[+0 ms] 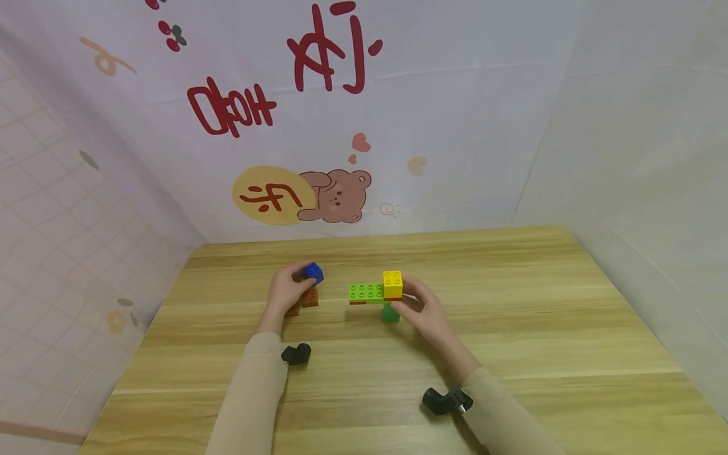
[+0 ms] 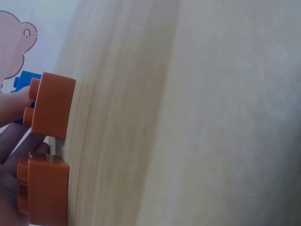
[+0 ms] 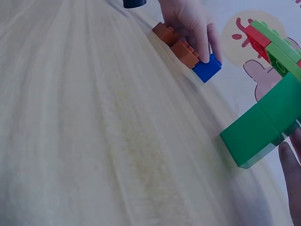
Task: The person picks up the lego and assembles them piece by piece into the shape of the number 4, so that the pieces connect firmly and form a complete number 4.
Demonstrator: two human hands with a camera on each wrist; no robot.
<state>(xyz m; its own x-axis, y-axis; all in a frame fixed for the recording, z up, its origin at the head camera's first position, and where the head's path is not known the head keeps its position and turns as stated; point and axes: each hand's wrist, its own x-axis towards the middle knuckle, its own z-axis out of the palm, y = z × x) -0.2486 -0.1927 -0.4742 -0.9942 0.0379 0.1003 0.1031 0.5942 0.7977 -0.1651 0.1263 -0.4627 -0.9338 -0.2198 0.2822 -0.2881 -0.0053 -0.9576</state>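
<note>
In the head view my left hand (image 1: 286, 292) pinches a blue building brick (image 1: 313, 273) between thumb and fingers, just behind two orange bricks. One orange brick (image 2: 55, 106) and a second orange brick (image 2: 48, 190) show large in the left wrist view. My right hand (image 1: 425, 313) grips a brick structure from its right side. It has stacked green bricks (image 3: 256, 134) at the bottom, red and lime green bricks (image 1: 366, 292) reaching out to the left, and a yellow brick (image 1: 392, 284) on top. The right fingers are partly hidden behind the structure.
The wooden table (image 1: 512, 303) runs back to a white printed cloth (image 1: 466, 126) with red characters and a cartoon bear (image 1: 341, 199). Cloth also hangs at both sides. A black wrist device (image 1: 297, 354) sits on the left sleeve, another black device (image 1: 446, 400) on the right.
</note>
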